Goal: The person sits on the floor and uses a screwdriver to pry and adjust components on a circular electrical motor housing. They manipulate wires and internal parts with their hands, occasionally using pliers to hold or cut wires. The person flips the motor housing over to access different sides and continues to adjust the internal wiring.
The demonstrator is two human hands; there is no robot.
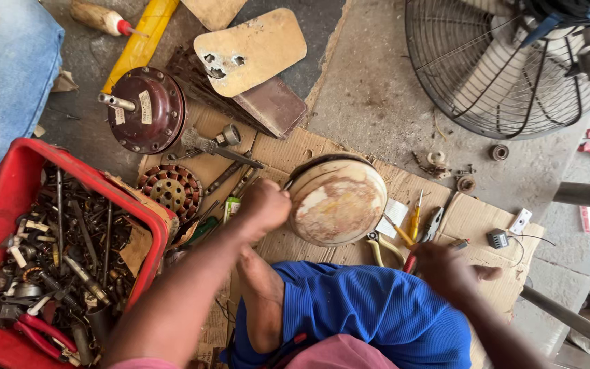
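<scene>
Cardboard [295,154] lies flattened on the concrete floor under my work, and the one view from my head looks straight down on it. My left hand [262,205] is closed into a fist against the left edge of a round, cream-coloured motor housing [336,199] with rusty stains; the fingers are curled tight, but what they grip is hidden from me, so I cannot tell whether they hold a tool or the rim itself. My right hand [449,270] rests low on the cardboard just right of my blue-clad knee [370,307], fingers loosely bent over red-handled pliers [414,254]; whether it truly grips them I cannot tell. Between my two hands, just beyond the right one, lie a yellow-handled screwdriver [415,220] and yellow-handled cutters [380,247]. Beyond my left hand sits a round wound rotor [170,188], and further out a dark red motor cover [148,109] with its shaft pointing left. To the left of my left forearm stands a red plastic crate [8,205] full of bolts, rods and red-handled tools. Far beyond my right hand a wire fan guard [500,68] stands on the floor, and a small grey part with wires [498,238] lies just past that hand.
</scene>
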